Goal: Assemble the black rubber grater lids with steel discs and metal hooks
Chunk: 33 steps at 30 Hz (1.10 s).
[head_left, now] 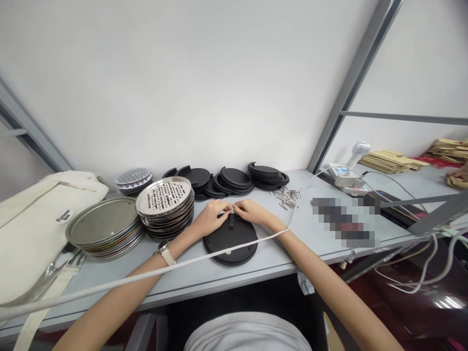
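A round black disc (230, 246) with a short raised bar near its top lies on the grey table in front of me. My left hand (215, 215) and my right hand (248, 211) meet at the disc's far edge. Both have their fingertips pinched on a small metal hook (232, 212), which the fingers partly cover. Behind the hands are piles of black discs (236, 178). Loose metal hooks (287, 197) are scattered to the right of the piles.
Perforated metal discs (166, 195) are stacked left of my hands, beside a stack of round plates (104, 222). A cream bag (32, 219) lies far left. A white cable (204, 257) crosses above my forearms. Metal shelf posts (351, 83) stand right.
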Tool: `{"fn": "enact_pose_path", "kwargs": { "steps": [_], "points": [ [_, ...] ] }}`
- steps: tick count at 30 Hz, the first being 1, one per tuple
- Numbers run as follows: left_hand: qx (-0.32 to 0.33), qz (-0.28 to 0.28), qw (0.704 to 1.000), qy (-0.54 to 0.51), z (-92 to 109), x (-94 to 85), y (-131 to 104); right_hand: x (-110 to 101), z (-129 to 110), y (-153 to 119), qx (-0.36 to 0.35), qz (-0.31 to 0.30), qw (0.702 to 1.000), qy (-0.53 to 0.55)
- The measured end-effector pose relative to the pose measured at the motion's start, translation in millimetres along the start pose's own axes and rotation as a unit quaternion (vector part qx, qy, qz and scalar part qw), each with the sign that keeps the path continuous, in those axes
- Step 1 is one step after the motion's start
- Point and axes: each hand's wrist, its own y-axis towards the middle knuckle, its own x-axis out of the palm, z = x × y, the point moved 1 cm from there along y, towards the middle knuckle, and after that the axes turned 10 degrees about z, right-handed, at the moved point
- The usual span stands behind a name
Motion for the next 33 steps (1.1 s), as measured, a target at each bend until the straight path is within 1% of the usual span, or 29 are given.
{"fn": "enact_pose_path", "kwargs": {
  "steps": [4, 9, 13, 15, 20, 23, 27, 33],
  "points": [
    [0.006, 0.003, 1.0, -0.013, -0.9, -0.2, -0.4, 0.4, 4.1, 0.9, 0.013, -0.002, 1.0, 0.001],
    [0.011, 0.016, 0.999, -0.026, -3.7, 1.3, -1.6, -1.2, 9.2, 0.8, 0.027, -0.019, 0.999, 0.007],
    [0.013, 0.016, 0.999, -0.033, -5.1, 2.6, -2.0, -2.6, 13.1, 0.3, 0.024, -0.022, 0.999, 0.01],
    [0.013, 0.016, 0.999, -0.034, -5.3, 2.7, -2.0, -2.4, 13.2, 0.2, 0.019, -0.007, 1.0, 0.008],
    [0.016, 0.018, 0.999, -0.035, -6.0, 2.9, -1.9, 2.0, 4.7, 1.1, 0.017, 0.089, 0.996, -0.009],
    [0.018, 0.019, 0.999, -0.039, -7.1, 3.9, -2.2, 8.0, -2.2, 1.7, 0.017, 0.125, 0.992, -0.007],
    [0.015, 0.019, 0.999, -0.048, -8.2, 4.8, -2.7, 15.3, -3.6, 2.2, 0.023, 0.137, 0.99, -0.006],
    [0.013, 0.015, 0.998, -0.052, -6.8, 3.3, -2.3, 18.4, 2.3, 2.6, 0.035, 0.129, 0.991, -0.013]
  ]
}}
